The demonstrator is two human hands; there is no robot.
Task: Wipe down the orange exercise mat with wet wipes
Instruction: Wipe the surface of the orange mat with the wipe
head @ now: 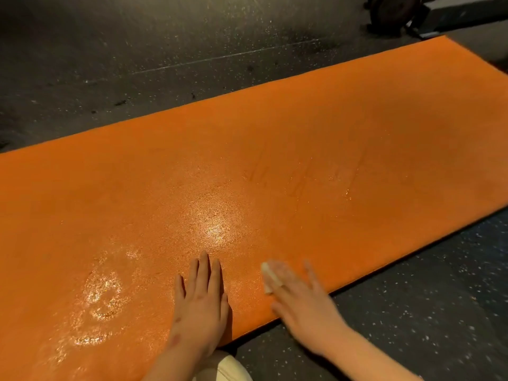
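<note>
Near the front edge of the orange textured exercise mat [275,160], the left hand [202,303] lies flat, fingers straight; the blurred right hand [299,298] presses a white wet wipe [268,276] flat-fingered.

A dark rubber floor [143,42] flecked with pale specks fills the upper left of the frame and the lower right corner. A thin light seam [225,55] crosses it in the upper half. At the top right stand a dark wheel [390,8] and a grey block [461,12] beside it. Pale cream fabric [232,367] shows at the bottom edge.
</note>
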